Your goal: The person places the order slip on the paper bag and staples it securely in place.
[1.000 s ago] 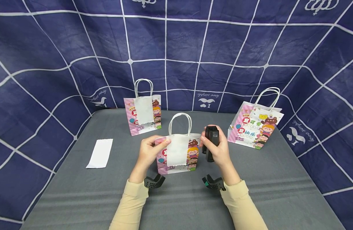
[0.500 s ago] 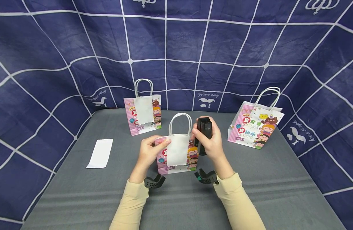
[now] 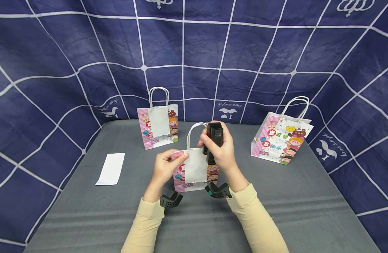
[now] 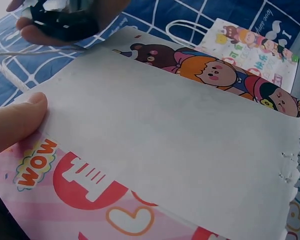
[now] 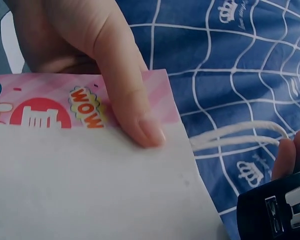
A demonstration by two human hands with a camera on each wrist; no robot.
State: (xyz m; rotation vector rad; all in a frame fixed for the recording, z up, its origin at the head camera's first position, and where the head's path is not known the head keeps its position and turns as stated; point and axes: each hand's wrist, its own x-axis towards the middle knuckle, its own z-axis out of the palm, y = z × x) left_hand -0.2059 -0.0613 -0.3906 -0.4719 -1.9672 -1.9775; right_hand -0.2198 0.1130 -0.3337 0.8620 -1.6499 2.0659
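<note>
Fingers first: the left hand (image 3: 162, 168) has thumb and fingers pinched on the top left corner of a cartoon party bag (image 3: 178, 182), with the thumb tip lapping onto the white paper (image 3: 195, 167) on its front, and the right hand (image 3: 225, 151) has its fingers curled round a black stapler (image 3: 216, 135). Biggest thing here is the navy cloth (image 3: 203, 44) with white grid lines, hanging behind and down both sides. Next up is the grey table (image 3: 203, 225), a bit wrinkled toward the front. Two cream sleeves (image 3: 257, 218) come in from the near edge. Bag-wise, an open bag (image 3: 277, 147) stands at the far right with its handles up. The pinched one is between the hands, around the middle of the table, pink on its left with cartoon faces down its right. A back bag (image 3: 144, 130) stands behind it to the left, near the cloth, with a white strip (image 3: 160, 121) over its print. A loose sheet (image 3: 110, 169) lies off to the left, well apart from the hands. The stapler is tilted by the pinched bag's top edge, can't tell if it's touching. Smallest are the black wrist cameras (image 3: 171, 200), one per wrist
</note>
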